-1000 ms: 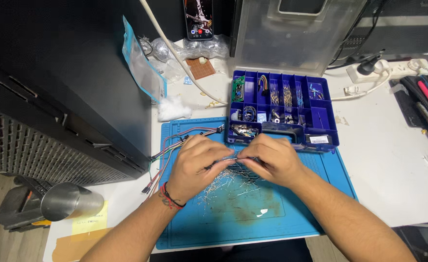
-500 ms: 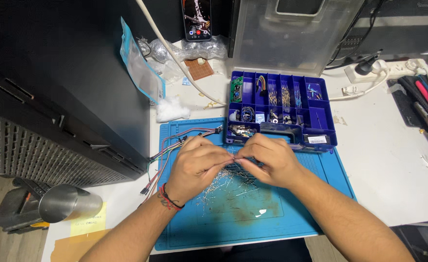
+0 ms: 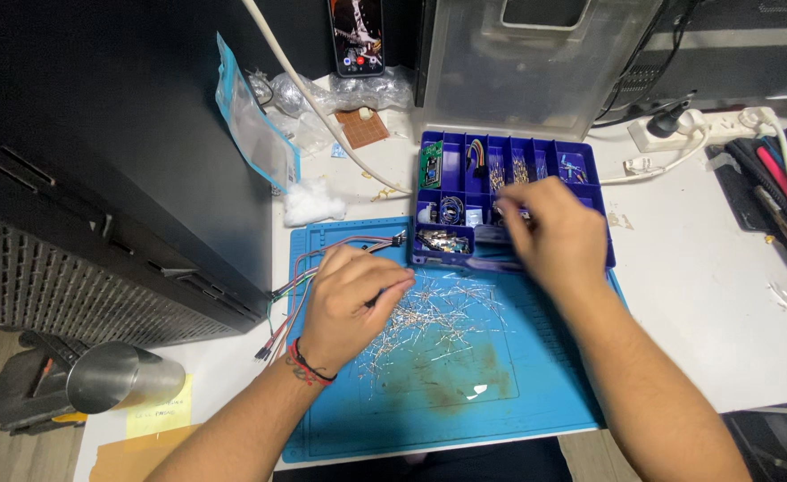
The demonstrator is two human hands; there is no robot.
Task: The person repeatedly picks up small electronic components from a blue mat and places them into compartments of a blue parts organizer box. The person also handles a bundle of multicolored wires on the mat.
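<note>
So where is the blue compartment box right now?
In the head view, the blue compartment box sits at the blue mat's far edge, under the right hand.

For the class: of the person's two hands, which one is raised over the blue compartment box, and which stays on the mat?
The right hand is over the blue compartment box. The left hand rests on the blue mat, beside the scattered metal pins.

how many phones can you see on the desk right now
1. A single phone stands propped at the back of the desk, screen lit, behind the clear plastic bags and left of the translucent box. Others could be hidden outside the view.
</note>
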